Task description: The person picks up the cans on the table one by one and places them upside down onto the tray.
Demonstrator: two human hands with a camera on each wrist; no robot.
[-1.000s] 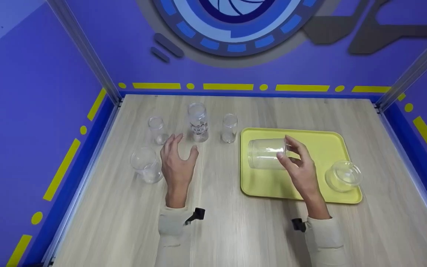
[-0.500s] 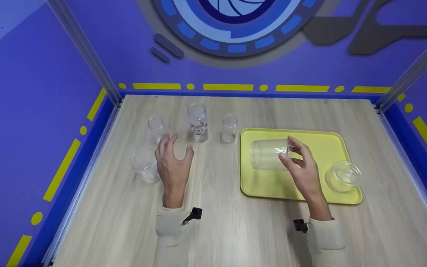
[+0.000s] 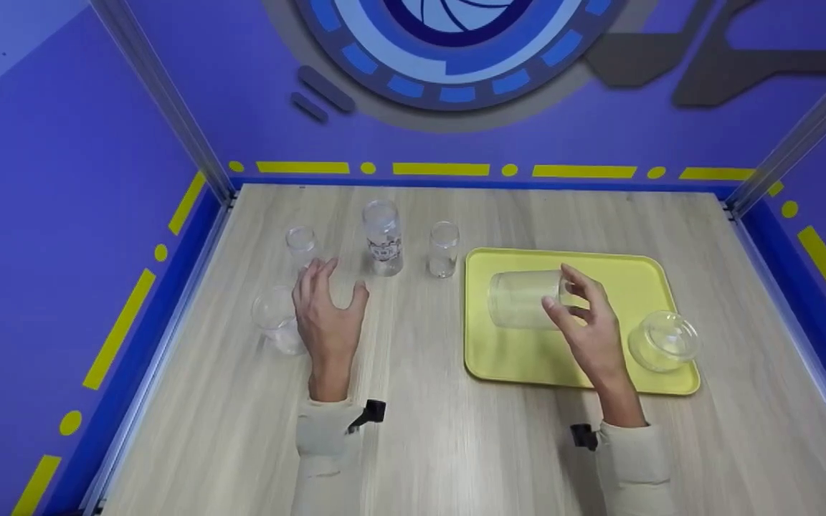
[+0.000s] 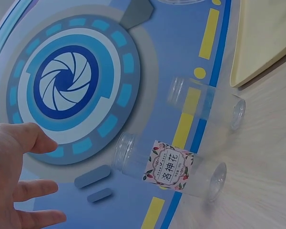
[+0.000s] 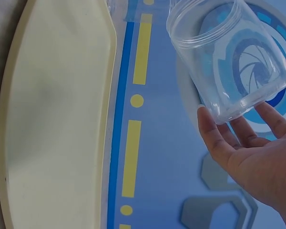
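Note:
A clear plastic jar (image 3: 524, 299) lies tipped on its side in the air above the yellow tray (image 3: 528, 362). My right hand (image 3: 594, 330) grips it by the base end; its threaded mouth (image 5: 207, 26) points away from the fingers in the right wrist view. On the left, my left hand (image 3: 329, 326) hovers with fingers spread and holds nothing. It partly hides a wide clear jar (image 3: 273, 315) and a small clear jar (image 3: 301, 244). Beyond it stand a tall clear bottle with a floral label (image 4: 169, 167) and another small clear jar (image 3: 444, 249).
A short wide clear jar (image 3: 664, 342) stands on the tray's right end. The wooden table (image 3: 442, 444) is bounded by blue walls (image 3: 62, 215) at the back and both sides, with metal posts (image 3: 176, 115) in the corners.
My right hand has shifted slightly right with the jar, which stays sideways. The left hand has drifted left, covering more of the wide jar.

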